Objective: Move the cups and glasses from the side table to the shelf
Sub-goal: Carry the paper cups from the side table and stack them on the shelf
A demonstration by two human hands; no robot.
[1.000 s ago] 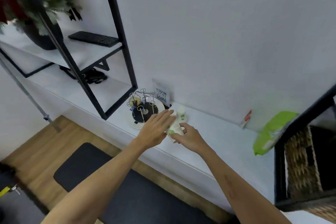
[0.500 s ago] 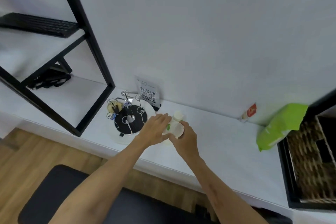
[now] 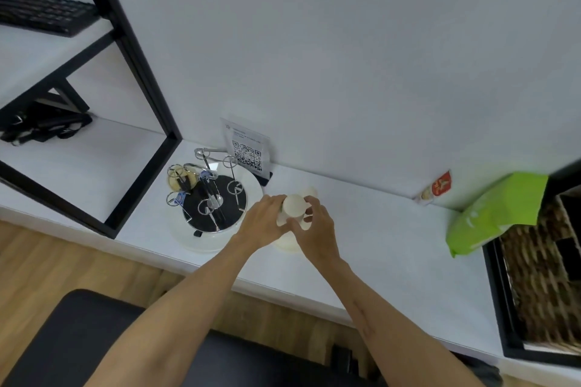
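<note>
While both hands close on it, cup [image 3: 293, 210] sits bottom-up above white ledge [image 3: 393, 248] | left hand [image 3: 263, 223] curls round its left side | right hand [image 3: 314, 226] grips its right | rack [image 3: 213, 204] just left | green bag [image 3: 493, 214] far right

Green bag [image 3: 496, 214] lies near wicker basket [image 3: 540, 270]; keyboard [image 3: 44, 12] well apart.

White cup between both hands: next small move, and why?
Probably lift it straight up. Both the left hand and right hand already grip the white paper cup, which sits over other white cups on the white ledge, close beside the wire rack.
</note>
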